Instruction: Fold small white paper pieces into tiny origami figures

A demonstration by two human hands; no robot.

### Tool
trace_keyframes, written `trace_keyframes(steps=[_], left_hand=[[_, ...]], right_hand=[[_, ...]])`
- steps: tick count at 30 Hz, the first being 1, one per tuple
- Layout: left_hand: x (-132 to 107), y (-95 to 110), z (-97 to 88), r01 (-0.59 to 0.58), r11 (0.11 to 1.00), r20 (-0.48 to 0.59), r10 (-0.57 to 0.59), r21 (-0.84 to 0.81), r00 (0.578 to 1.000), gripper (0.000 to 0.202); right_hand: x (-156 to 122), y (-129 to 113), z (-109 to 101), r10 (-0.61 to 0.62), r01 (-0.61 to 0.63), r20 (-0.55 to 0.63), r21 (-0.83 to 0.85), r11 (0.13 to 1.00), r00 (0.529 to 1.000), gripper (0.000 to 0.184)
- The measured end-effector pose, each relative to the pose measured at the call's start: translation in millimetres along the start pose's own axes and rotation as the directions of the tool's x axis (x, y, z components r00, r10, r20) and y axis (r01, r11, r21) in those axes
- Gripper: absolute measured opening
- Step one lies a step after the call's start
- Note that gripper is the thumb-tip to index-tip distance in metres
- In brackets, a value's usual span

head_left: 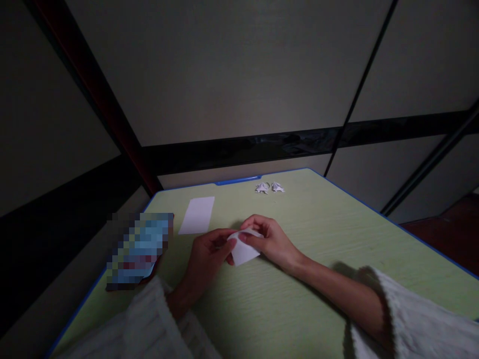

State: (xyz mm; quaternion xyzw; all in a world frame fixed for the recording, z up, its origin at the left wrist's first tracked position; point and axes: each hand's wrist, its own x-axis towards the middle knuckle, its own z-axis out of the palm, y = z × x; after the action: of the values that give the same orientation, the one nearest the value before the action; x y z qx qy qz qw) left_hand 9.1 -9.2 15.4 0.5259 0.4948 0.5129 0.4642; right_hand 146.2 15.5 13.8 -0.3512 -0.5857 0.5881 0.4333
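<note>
Both my hands meet over a small white sheet of paper [244,251] near the middle of the pale green table [299,299]. My left hand [207,260] pinches the paper's left edge with thumb and fingers. Fingers curled, my right hand [270,240] grips its upper right edge. The paper is partly folded and lifted slightly off the table. Both arms wear white knitted sleeves.
A flat white paper rectangle [196,215] lies beyond my left hand. Two small folded white paper figures [269,187] sit near the far edge. A blurred-out flat object [138,249] lies at the table's left edge. Walls with dark rails stand close behind.
</note>
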Motion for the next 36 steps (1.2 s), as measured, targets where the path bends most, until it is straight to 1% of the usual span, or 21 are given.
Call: trace_keyframes(steps=[2,5,7,8,13,16,19,21,24,26,28,30,33,35,36], left_hand=[[0.7,0.4,-0.2,0.011,1.0,-0.01,-0.011,0.002,1.0,0.012],[1.8,0.3,-1.2,0.021,1.0,-0.013,-0.021,-0.016,1.0,0.012],[1.7,0.8,-1.7,0.02,0.999,-0.02,-0.021,-0.03,1.0,0.012],[1.4,1.3,-1.7,0.021,0.999,-0.026,-0.022,-0.038,0.999,0.012],[0.3,2.4,-1.9,0.027,0.993,-0.017,-0.03,-0.114,0.999,0.013],[1.5,-0.2,-3.4,0.055,0.978,0.017,-0.052,-0.201,0.998,0.013],[2.8,-2.6,-4.0,0.11,0.956,0.074,-0.093,-0.273,0.993,0.011],[2.9,-3.0,-2.8,0.147,0.961,0.119,-0.122,-0.236,0.985,0.011],[2.3,-2.1,0.2,0.165,0.982,0.157,-0.148,-0.097,0.976,0.015],[2.1,-1.3,1.4,0.153,0.987,0.134,-0.145,-0.047,0.98,0.018],[2.4,-0.9,1.1,0.136,0.99,0.086,-0.132,-0.04,0.987,0.019],[3.1,-1.1,-0.1,0.125,0.992,0.039,-0.124,-0.036,0.992,0.018],[4.1,-2.2,-1.8,0.11,0.994,-0.015,-0.111,-0.023,0.994,0.017],[3.9,-3.3,-1.9,0.084,0.996,-0.005,-0.085,-0.005,0.996,0.017],[3.6,-3.9,-1.8,0.064,0.998,0.01,-0.064,0.014,0.998,0.017]], right_hand=[[-0.2,-0.4,-2.0,-0.101,0.101,0.005,-0.024,0.995,0.995,0.017],[0.3,0.7,-5.9,-0.259,0.265,0.067,-0.104,0.959,0.964,0.019],[1.1,1.6,-7.9,-0.322,0.333,0.105,-0.106,0.937,0.941,0.021],[1.4,1.8,-8.5,-0.331,0.343,0.116,-0.098,0.934,0.936,0.023],[1.8,0.8,-9.8,-0.322,0.332,0.114,-0.083,0.94,0.94,0.025],[1.3,0.1,-10.7,-0.316,0.325,0.102,-0.077,0.943,0.943,0.025],[0.6,0.1,-11.0,-0.322,0.333,0.119,-0.089,0.939,0.939,0.025],[0.0,0.4,-10.4,-0.326,0.341,0.138,-0.105,0.934,0.935,0.026],[-1.0,0.8,-8.2,-0.322,0.341,0.162,-0.107,0.934,0.933,0.025],[-1.1,1.2,-6.9,-0.309,0.328,0.175,-0.092,0.94,0.935,0.024],[-0.4,1.9,-7.1,-0.274,0.288,0.173,-0.059,0.956,0.946,0.026],[1.2,2.5,-9.4,-0.225,0.227,0.173,0.011,0.974,0.959,0.032],[3.9,2.2,-14.8,-0.174,0.145,0.225,0.139,0.98,0.959,0.037],[5.2,1.4,-16.7,-0.15,0.117,0.229,0.152,0.981,0.962,0.029],[5.5,1.1,-16.6,-0.132,0.109,0.204,0.12,0.987,0.97,0.022]])
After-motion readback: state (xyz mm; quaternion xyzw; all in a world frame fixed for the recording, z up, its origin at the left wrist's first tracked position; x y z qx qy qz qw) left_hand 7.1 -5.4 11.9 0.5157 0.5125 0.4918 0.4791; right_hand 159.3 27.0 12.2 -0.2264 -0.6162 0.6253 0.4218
